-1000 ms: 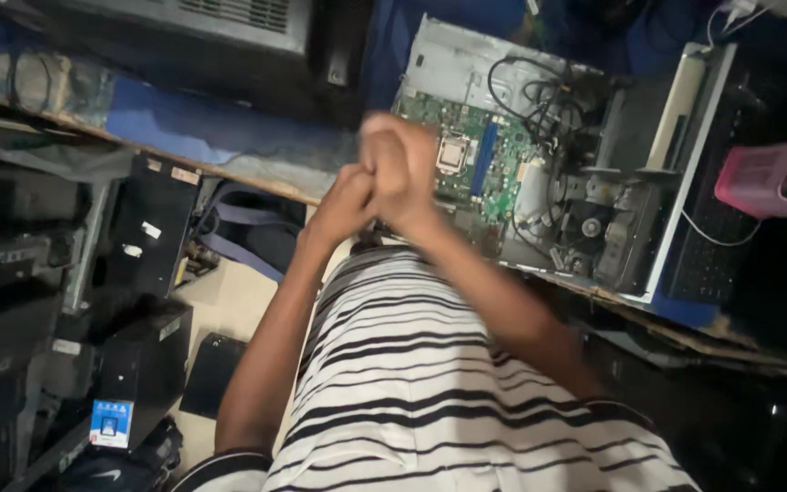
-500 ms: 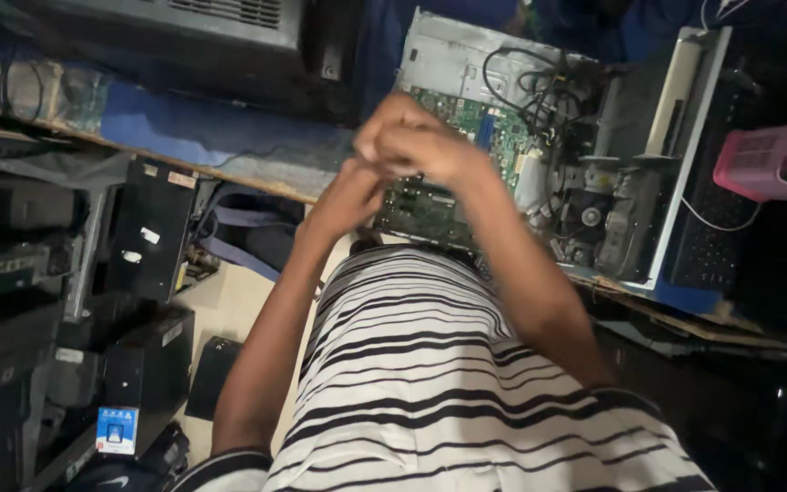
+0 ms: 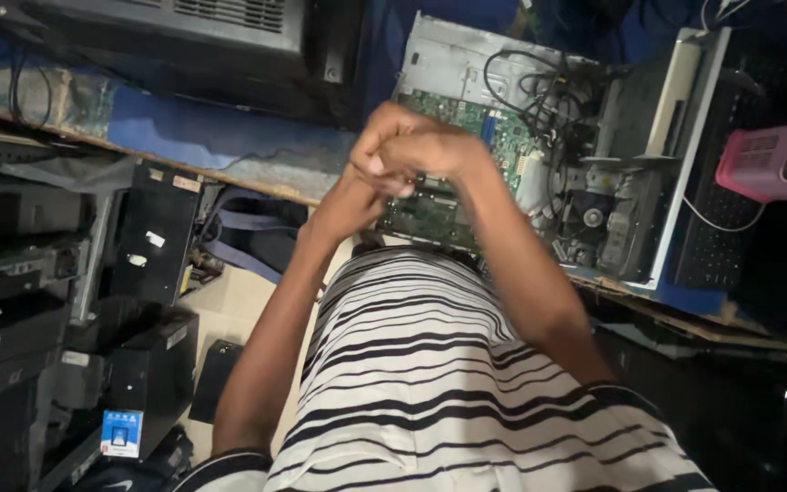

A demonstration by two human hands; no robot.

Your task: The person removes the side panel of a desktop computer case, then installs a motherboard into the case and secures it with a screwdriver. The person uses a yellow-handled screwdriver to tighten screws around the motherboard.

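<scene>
Fingers of right hand curled over left hand, contents hidden, above green motherboard

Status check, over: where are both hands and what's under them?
Right hand and left hand clasped together, nothing visible held. Both above the opened computer case, green motherboard exposed. Loose black cables beside them.

One view only, from a camera worn on the person's head; it looks steeply down past the striped shirt at close range; the frame is tilted, so the table edge runs diagonally; both hands, left hand and right hand, sit near centre over the open computer case; floor and stacked black computer towers fill the left side.
</scene>
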